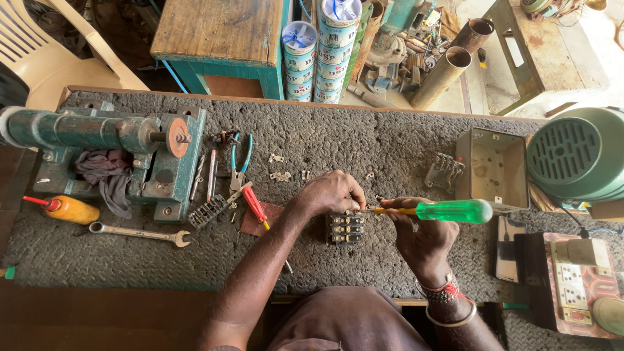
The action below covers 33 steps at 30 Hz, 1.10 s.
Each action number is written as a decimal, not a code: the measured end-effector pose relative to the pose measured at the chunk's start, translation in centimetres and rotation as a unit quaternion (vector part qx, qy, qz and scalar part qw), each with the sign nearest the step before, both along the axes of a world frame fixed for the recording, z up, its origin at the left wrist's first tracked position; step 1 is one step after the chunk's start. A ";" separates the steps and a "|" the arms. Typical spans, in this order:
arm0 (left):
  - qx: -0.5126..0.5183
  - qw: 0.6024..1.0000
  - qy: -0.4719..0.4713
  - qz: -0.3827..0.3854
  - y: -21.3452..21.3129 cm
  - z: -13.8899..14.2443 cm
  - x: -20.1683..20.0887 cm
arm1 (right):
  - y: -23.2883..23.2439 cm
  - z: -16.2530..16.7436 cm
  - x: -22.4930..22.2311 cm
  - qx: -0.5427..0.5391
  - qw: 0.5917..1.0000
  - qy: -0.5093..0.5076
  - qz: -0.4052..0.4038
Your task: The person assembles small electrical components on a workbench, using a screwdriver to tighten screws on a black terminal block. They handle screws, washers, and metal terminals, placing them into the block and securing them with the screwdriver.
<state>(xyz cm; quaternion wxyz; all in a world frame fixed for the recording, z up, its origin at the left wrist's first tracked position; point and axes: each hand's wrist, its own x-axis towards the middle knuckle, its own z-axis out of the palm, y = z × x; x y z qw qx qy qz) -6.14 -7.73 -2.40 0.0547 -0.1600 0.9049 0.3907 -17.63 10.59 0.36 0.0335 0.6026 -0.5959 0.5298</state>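
From the head view, at centre frame, our left hand presses down on the black terminal block, fingers curled over its top edge. Our right hand grips the green-handled screwdriver, fingers closed round it, tip at the block's top. We judge a screw is being worked; next calls for steady tip seating. Pliers lie upper left, a spanner at left.
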 end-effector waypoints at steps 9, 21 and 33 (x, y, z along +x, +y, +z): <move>0.002 1.000 -0.006 0.005 0.1 -0.3 0.1 | -0.5 1.9 0.6 0.053 0.997 0.046 -0.023; 0.074 0.943 0.325 -0.016 1.1 -0.7 1.3 | -1.2 3.1 0.8 0.060 0.997 0.046 -0.030; 0.105 0.922 0.371 -0.020 1.6 -1.7 1.4 | -1.1 3.9 -2.3 0.229 0.958 -0.097 0.144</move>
